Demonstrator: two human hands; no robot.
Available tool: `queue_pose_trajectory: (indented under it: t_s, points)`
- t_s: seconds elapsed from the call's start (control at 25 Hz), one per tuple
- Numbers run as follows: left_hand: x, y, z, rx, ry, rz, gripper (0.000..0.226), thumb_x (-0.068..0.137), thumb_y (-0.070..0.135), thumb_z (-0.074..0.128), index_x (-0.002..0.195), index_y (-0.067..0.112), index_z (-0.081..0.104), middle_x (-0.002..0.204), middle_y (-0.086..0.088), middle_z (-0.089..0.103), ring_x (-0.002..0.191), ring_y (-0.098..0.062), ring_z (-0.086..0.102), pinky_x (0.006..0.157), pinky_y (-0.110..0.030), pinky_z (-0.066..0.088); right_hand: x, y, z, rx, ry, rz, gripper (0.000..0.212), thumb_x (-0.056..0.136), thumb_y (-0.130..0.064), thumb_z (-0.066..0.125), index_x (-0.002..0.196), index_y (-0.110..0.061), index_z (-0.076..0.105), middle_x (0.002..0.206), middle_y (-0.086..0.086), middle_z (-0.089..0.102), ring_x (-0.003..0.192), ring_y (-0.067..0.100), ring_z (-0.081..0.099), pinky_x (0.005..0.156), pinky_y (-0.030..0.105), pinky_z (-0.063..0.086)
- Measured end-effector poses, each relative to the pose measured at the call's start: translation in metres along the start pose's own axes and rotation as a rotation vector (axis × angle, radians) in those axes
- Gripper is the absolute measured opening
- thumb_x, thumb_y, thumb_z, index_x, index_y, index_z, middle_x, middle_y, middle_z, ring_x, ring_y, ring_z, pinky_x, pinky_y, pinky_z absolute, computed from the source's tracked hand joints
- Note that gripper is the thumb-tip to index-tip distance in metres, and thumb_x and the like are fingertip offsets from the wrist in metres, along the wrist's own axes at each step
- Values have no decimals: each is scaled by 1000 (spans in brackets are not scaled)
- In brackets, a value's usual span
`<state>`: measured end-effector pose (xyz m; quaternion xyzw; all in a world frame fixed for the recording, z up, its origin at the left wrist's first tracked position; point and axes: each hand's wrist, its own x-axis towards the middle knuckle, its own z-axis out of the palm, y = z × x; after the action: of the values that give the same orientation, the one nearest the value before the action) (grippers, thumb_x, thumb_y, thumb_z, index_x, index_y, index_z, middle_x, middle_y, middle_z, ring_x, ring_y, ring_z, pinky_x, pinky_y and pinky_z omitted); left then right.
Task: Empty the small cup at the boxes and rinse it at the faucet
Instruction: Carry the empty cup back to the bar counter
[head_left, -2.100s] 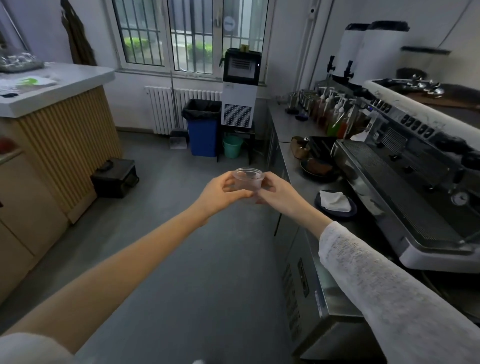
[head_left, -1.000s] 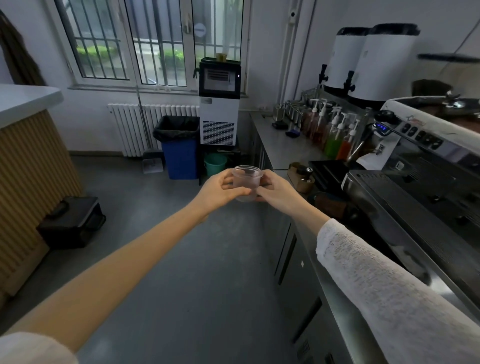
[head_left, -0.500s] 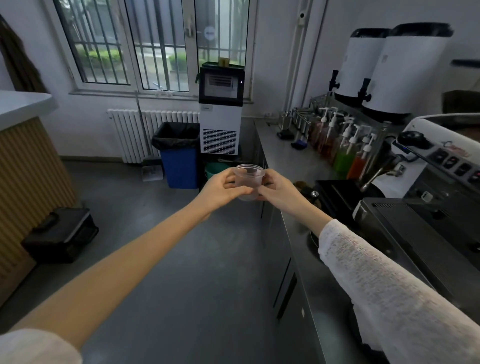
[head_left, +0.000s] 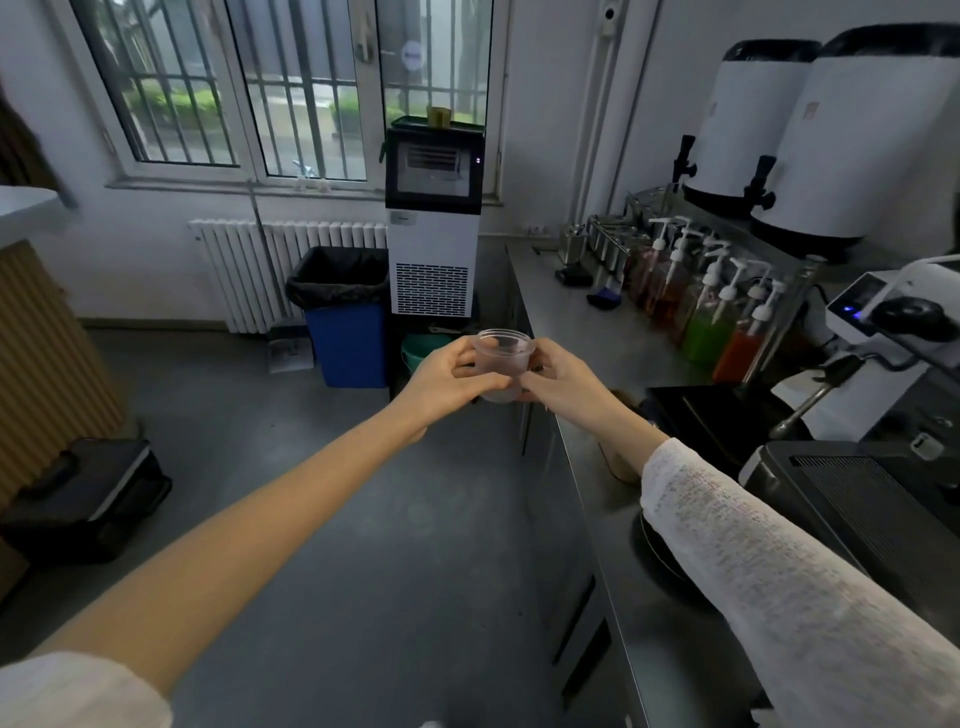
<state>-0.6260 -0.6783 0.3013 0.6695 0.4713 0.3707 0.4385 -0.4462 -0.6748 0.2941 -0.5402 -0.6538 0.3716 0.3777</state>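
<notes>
Both arms out ahead of me, hands meeting at the middle of the view. My left hand (head_left: 447, 376) grips the small cup (head_left: 503, 364) from its 9 o'clock side, fingers curled round the wall, thumb across the front. My right hand (head_left: 563, 382) holds it from 3 o'clock, fingers wrapped the same way. Cup upright, translucent plastic, rim open to the top. Whether anything is inside I cannot tell; the wall looks cloudy, faintly pink low down.

The cup hangs in the air over the grey floor (head_left: 322, 519), just off the near edge of the steel counter (head_left: 576, 322), which runs from 5 o'clock up toward 1 o'clock.

On the counter at 2 o'clock of the cup: a row of pump bottles (head_left: 711, 312), red, green and orange liquids. Above them on a shelf, two white dispensers (head_left: 852, 140) with black taps. At 3 o'clock, part of an espresso machine (head_left: 883, 322).

At 12 o'clock, beyond the cup, a white and black appliance (head_left: 434, 228) under the barred window (head_left: 234, 88). At 10 o'clock, a blue bin (head_left: 345, 322) with a black liner, in front of a white radiator (head_left: 244, 270). At 8 o'clock on the floor, a black case (head_left: 88, 499).
</notes>
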Motion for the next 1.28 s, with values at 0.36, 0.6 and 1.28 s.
queue_pose_trajectory:
  t_s: [0.36, 0.6, 1.28]
  points:
    - [118, -21, -36, 11, -38, 15, 58, 84, 21, 77, 137, 21, 55, 133, 2, 65, 119, -12, 60, 96, -21, 45, 110, 6, -4, 6, 51, 28, 28, 91, -7, 55, 114, -22, 54, 118, 4, 65, 108, 22, 65, 95, 45, 56]
    - [188, -29, -48, 11, -72, 53, 56, 84, 19, 76, 136, 22, 55, 125, 7, 65, 102, 2, 60, 81, -10, 46, 172, 15, -14, 33, 94, 31, 27, 91, -4, 56, 115, -17, 55, 119, 5, 64, 108, 25, 66, 92, 40, 58]
    - [373, -50, -15, -22, -159, 90, 56, 84, 19, 76, 136, 20, 56, 124, 6, 68, 112, -6, 63, 90, -15, 48, 316, 77, -88, -63, 194, 108, 29, 88, -6, 55, 116, -11, 58, 119, 6, 65, 111, 23, 63, 97, 44, 54]
